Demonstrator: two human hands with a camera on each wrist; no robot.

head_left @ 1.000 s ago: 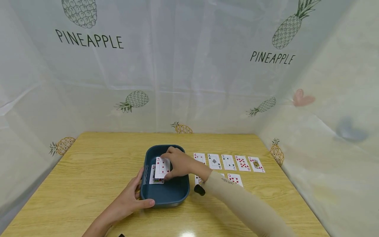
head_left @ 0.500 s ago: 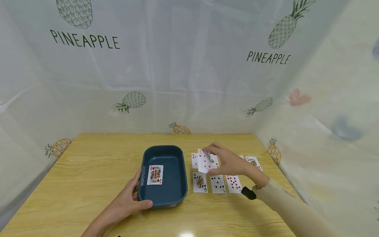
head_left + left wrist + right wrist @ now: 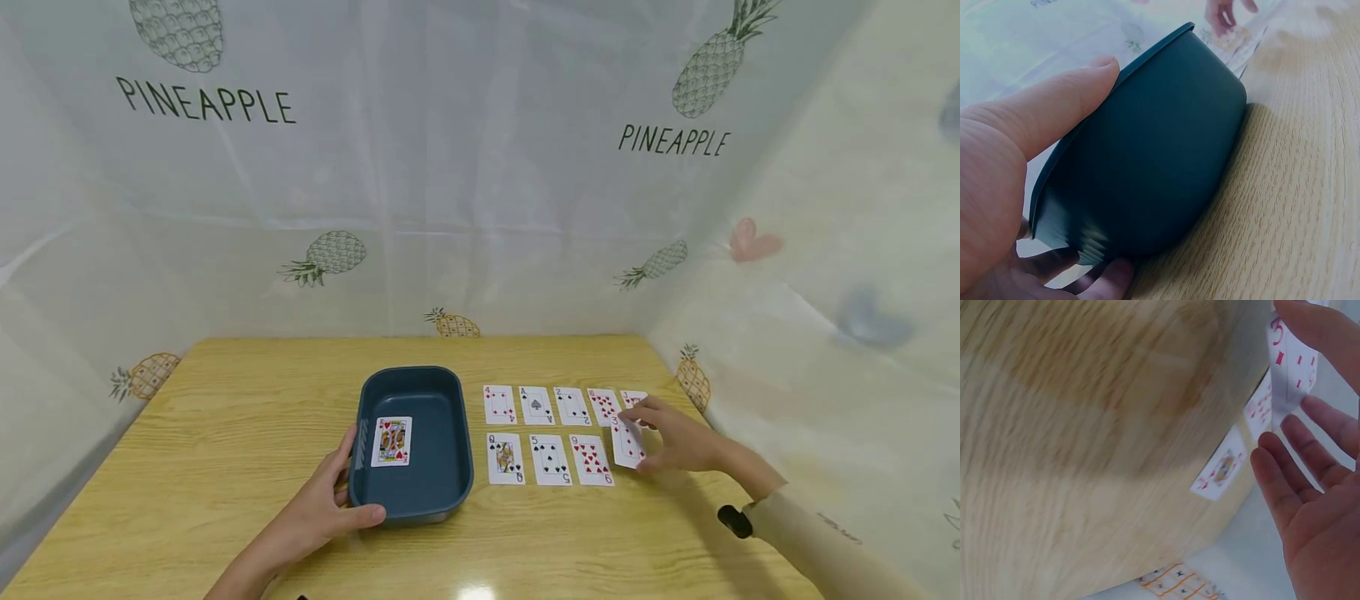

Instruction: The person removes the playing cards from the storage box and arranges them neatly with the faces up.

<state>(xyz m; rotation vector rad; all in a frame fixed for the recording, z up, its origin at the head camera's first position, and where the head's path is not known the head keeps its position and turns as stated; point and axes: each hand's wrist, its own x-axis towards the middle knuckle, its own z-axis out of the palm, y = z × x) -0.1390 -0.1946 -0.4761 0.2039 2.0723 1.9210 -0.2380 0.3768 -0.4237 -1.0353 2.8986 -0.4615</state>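
My left hand (image 3: 322, 510) holds the near left corner of a dark blue plastic bin (image 3: 444, 467), thumb at the rim and fingers along the outer wall (image 3: 1166, 137). Inside the bin lies a king of hearts card (image 3: 392, 442), face up. Over at the right, my right hand (image 3: 686, 440) pinches a three of diamonds card (image 3: 627, 443) between thumb and fingers. That card is tilted, just right of the nine of hearts (image 3: 592, 460) and overlapping the jack card (image 3: 634, 397) in the head view.
Face-up playing cards lie in two rows right of the bin. The back row starts with a four of diamonds (image 3: 499, 404) and ends at the jack; the front row starts with a queen of spades (image 3: 506, 458). A pineapple-print curtain (image 3: 480, 250) surrounds the wooden table (image 3: 285, 400).
My right hand has lifted the three of diamonds out of the bin and carried it right, past the nine of hearts. The left hand has stayed on the bin.
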